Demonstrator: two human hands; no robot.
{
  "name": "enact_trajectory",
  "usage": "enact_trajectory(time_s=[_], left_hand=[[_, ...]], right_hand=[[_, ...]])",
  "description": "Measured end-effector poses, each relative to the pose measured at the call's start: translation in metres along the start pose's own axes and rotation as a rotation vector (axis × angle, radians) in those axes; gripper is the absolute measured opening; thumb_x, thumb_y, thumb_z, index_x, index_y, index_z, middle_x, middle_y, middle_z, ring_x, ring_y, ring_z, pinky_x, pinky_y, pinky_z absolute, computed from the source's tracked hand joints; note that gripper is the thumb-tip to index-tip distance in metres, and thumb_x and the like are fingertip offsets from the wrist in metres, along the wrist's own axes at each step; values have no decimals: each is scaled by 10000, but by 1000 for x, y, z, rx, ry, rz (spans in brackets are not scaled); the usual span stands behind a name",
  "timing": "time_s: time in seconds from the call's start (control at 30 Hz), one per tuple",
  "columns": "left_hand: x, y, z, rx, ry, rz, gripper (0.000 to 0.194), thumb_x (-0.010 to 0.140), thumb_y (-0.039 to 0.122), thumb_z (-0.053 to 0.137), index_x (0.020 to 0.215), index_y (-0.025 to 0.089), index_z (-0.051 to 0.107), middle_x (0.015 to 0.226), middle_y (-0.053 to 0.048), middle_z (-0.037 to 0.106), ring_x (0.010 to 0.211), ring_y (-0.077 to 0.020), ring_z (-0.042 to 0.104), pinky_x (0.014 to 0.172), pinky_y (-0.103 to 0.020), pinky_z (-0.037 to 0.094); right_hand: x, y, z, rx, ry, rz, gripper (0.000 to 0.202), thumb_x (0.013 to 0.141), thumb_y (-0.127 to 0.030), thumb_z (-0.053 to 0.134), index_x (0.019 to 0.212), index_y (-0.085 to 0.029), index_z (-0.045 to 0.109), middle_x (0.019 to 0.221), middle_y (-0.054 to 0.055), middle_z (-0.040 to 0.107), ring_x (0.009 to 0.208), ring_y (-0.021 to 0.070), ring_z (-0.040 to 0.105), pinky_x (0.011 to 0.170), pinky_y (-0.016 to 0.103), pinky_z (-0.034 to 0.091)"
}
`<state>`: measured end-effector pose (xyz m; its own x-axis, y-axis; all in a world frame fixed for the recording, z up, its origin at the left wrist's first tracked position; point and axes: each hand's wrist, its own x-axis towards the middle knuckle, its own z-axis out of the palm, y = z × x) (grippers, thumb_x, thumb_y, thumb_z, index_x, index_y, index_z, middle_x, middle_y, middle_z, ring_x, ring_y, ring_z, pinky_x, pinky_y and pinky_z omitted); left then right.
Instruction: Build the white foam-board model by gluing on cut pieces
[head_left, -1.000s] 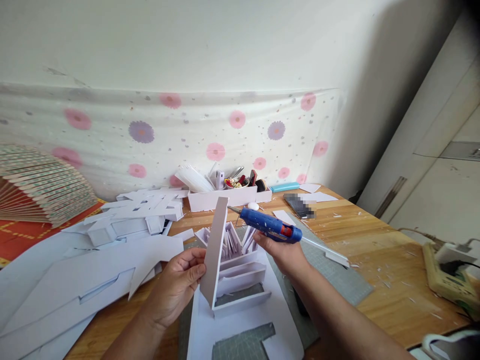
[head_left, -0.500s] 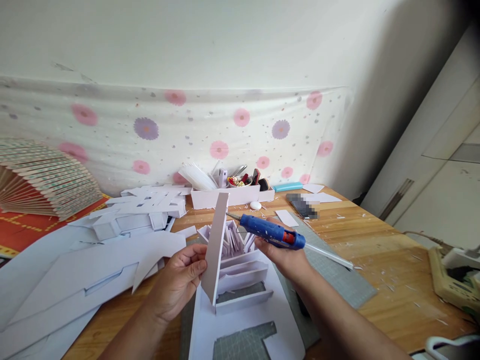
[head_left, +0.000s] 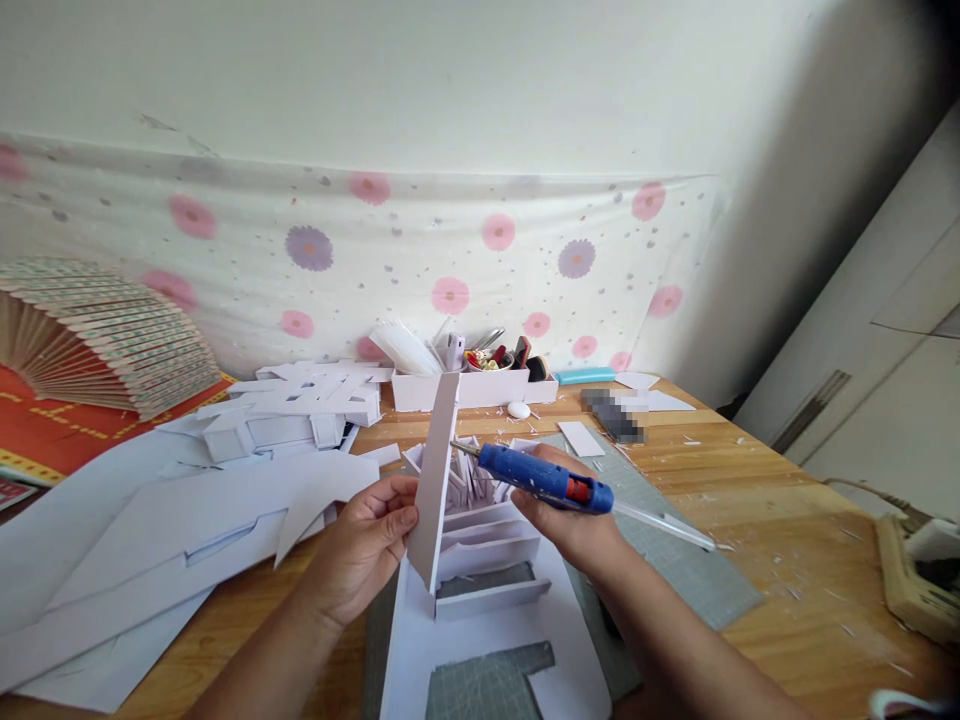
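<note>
My left hand [head_left: 369,545] pinches a long white foam board strip [head_left: 435,480] by its left side and holds it upright, tilted. In my right hand [head_left: 570,520] is a blue hot glue gun [head_left: 546,478], its nozzle at the strip's right edge. A clear glue stick [head_left: 664,522] sticks out of the gun's back. Below both hands lies a white foam board model [head_left: 405,650] with upright dividers [head_left: 495,598] and a cut-out opening. Whether the strip's lower end touches the model, I cannot tell.
A grey cutting mat [head_left: 675,560] lies under the model. White cut boards [head_left: 165,540] are piled at left, near a folding fan [head_left: 112,340]. At the back stand a white tool box [head_left: 487,388] and a blurred dark phone [head_left: 613,415]. A beige power strip [head_left: 915,580] sits far right.
The view has shifted slightly, so most things appear a little farther right. The glue gun's nozzle has slid slightly down along the strip's edge. Both hands keep their holds.
</note>
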<state>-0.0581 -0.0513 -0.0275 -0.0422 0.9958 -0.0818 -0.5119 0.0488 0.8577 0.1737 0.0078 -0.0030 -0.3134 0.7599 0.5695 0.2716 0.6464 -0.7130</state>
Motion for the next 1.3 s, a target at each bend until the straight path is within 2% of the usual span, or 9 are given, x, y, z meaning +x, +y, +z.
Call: enact_trajectory(time_s=[0.33,0.5,0.77,1.03,1.3], left_hand=[[2,-2,-3,-75,7,50,401,534,262,949,870,146,763,818,-54,750,749,-148,690,706,-220,570],[2,0,-3,-144,-30,82,322,575,211,926,845,154,759,800,-35,752,716,-132,690,683,-204,575],[2,5,-4,-207,21,103,331,545,152,929,821,137,748,764,-33,747,678,-120,683,656,-190,576],[2,6,-2,-208,41,104,355,530,158,936,826,129,742,768,-41,749,676,-126,687,657,-199,583],[2,7,1,-194,36,101,373,505,190,953,811,137,747,750,-30,747,662,-113,675,654,-189,576]], right_hand=[[-3,3,6,-108,-36,-155,280,829,-345,570,614,-239,425,588,-6,490,520,149,480,492,280,385],[-4,2,10,-119,-33,-278,265,825,-243,551,603,-230,408,561,-26,484,508,128,468,489,248,368],[-12,5,13,-91,-137,-249,204,777,-165,585,626,-215,457,619,-24,506,571,123,477,528,242,353],[-10,0,12,77,-170,-210,111,813,-226,616,709,-219,580,688,-9,590,626,136,544,597,263,432],[-11,0,12,31,-123,-207,179,778,-175,610,641,-212,503,637,-29,527,585,119,490,555,247,378]])
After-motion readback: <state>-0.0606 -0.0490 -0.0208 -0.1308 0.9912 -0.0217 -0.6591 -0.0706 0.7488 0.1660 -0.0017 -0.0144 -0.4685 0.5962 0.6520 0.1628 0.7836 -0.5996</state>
